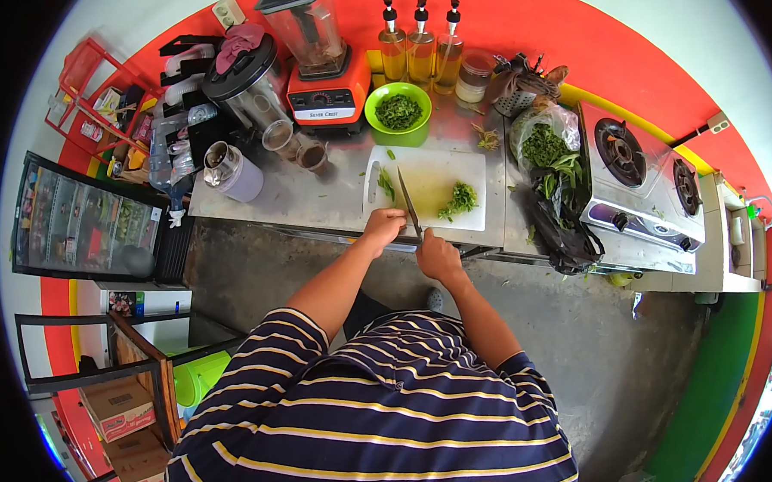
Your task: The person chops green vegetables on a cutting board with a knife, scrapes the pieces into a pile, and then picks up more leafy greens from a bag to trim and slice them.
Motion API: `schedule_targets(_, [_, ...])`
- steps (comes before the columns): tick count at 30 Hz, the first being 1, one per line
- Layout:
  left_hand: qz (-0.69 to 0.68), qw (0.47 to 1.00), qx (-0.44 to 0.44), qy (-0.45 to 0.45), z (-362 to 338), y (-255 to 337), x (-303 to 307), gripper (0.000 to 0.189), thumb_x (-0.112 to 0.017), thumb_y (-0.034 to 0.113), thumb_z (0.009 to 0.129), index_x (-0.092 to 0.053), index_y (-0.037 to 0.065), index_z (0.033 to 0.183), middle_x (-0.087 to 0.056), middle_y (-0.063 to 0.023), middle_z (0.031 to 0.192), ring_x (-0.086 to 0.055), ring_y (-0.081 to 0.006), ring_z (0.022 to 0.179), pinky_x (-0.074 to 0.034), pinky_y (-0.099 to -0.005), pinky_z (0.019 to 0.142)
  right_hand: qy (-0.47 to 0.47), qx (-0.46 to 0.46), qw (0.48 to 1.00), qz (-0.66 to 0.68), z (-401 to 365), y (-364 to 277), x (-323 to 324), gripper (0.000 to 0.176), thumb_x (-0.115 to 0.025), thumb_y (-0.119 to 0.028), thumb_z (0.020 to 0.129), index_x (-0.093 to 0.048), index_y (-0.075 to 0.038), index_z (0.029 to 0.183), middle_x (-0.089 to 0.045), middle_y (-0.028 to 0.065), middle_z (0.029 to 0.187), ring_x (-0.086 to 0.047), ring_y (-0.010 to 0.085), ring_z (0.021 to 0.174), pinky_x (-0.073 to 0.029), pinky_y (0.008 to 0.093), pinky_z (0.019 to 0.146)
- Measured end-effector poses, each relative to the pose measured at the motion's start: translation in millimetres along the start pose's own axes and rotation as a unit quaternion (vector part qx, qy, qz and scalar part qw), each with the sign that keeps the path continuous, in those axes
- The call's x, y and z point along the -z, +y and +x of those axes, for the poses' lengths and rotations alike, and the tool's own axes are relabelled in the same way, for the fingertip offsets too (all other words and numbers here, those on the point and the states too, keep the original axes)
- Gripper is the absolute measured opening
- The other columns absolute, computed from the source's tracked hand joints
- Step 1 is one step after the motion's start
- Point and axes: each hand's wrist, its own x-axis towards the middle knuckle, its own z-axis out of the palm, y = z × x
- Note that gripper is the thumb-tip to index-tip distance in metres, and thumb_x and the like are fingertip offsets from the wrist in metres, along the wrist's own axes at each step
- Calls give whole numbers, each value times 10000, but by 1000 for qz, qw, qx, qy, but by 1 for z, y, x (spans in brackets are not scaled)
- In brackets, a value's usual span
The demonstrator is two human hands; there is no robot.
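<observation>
My right hand (438,254) is closed round the handle of a knife (408,197), whose blade points away from me over the white cutting board (465,170). At the board's near left edge is my left hand (386,225), fingers bent together; whatever they hold, if anything, is too small to name. A few green leaves (385,184) lie on the board left of the blade. To the right of the blade sits a small heap of chopped greens (460,200). Behind the board a green bowl (411,138) holds more cut greens (398,112).
Left of the board stand plastic cups (314,160), a white container (244,180) and a red blender (326,97). Oil bottles (421,52) line the back wall. At right are a bag of greens (544,144), a black plastic bag (565,233) and a gas stove (651,199).
</observation>
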Motion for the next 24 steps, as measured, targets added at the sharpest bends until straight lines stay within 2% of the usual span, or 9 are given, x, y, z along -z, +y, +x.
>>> schedule_targets(3, [-1, 1000, -21, 23, 3, -2, 8, 303, -607, 49, 893, -693, -53, 1164, -732, -104, 986, -679, -164, 849, -530, -283, 765, 19, -30, 998, -43, 2, 0, 6, 311, -553, -206, 919, -512, 10, 1138, -699, 285, 1002, -702, 439, 941, -553, 534, 832])
schedule_targets(5, [-9, 999, -22, 41, 5, 0, 17, 287, -603, 41, 890, -694, -52, 1146, -729, -99, 974, -677, -162, 842, -529, -283, 761, 78, -99, 992, -20, 5, 8, 9, 356, -580, -230, 898, -508, 20, 1142, -695, 299, 982, -688, 478, 934, -541, 562, 826])
schedule_targets(9, [2, 993, -47, 108, 13, 1, 35, 220, -591, 15, 882, -699, -44, 1064, -709, -80, 913, -661, -151, 804, -526, -286, 742, 96, -85, 992, 1, 4, 13, 20, 354, -557, -227, 900, -515, 21, 1149, -691, 303, 983, -685, 477, 917, -536, 563, 824])
schedule_targets(11, [2, 993, -47, 112, 13, 5, 37, 217, -600, 19, 893, -686, -40, 1084, -697, -76, 909, -655, -149, 809, -527, -281, 746, 54, -31, 998, 20, 2, 10, 25, 347, -552, -225, 897, -522, 19, 1142, -686, 305, 989, -679, 480, 906, -532, 562, 820])
schedule_targets(14, [-12, 993, -57, 104, 20, 9, 43, 222, -607, 12, 898, -665, -35, 1107, -677, -63, 899, -639, -139, 791, -520, -271, 730, 43, -25, 999, 7, 7, 16, 14, 343, -548, -236, 902, -527, 7, 1144, -685, 305, 977, -673, 486, 913, -529, 558, 822])
schedule_targets(18, [-10, 994, -66, 91, 24, 17, 48, 211, -604, 3, 892, -659, -35, 1092, -669, -55, 898, -612, -121, 752, -503, -265, 694, 68, -37, 997, 4, 4, 32, 16, 327, -560, -238, 893, -546, -17, 1133, -692, 291, 956, -682, 477, 893, -535, 556, 806])
schedule_targets(20, [-4, 994, -76, 84, 30, 15, 48, 210, -606, 1, 890, -657, -33, 1090, -666, -51, 889, -604, -116, 742, -497, -264, 681, 108, -91, 989, -43, 4, 38, 22, 327, -589, -236, 875, -562, -37, 1133, -701, 269, 940, -694, 456, 867, -543, 551, 786])
schedule_targets(21, [-8, 993, -80, 88, 36, 12, 50, 216, -613, 3, 885, -656, -31, 1093, -666, -49, 881, -601, -115, 739, -495, -265, 679, 136, -102, 983, -70, 3, 37, 26, 261, -569, -197, 877, -596, -58, 1095, -714, 237, 932, -708, 423, 851, -562, 520, 735])
schedule_targets(24, [9, 991, -80, 106, 48, 9, 53, 223, -624, 5, 875, -659, -26, 1093, -667, -46, 875, -595, -111, 732, -488, -264, 670, 135, -105, 984, -43, 1, 39, 42, 257, -591, -206, 869, -617, -67, 1083, -713, 234, 913, -706, 418, 850, -561, 515, 752])
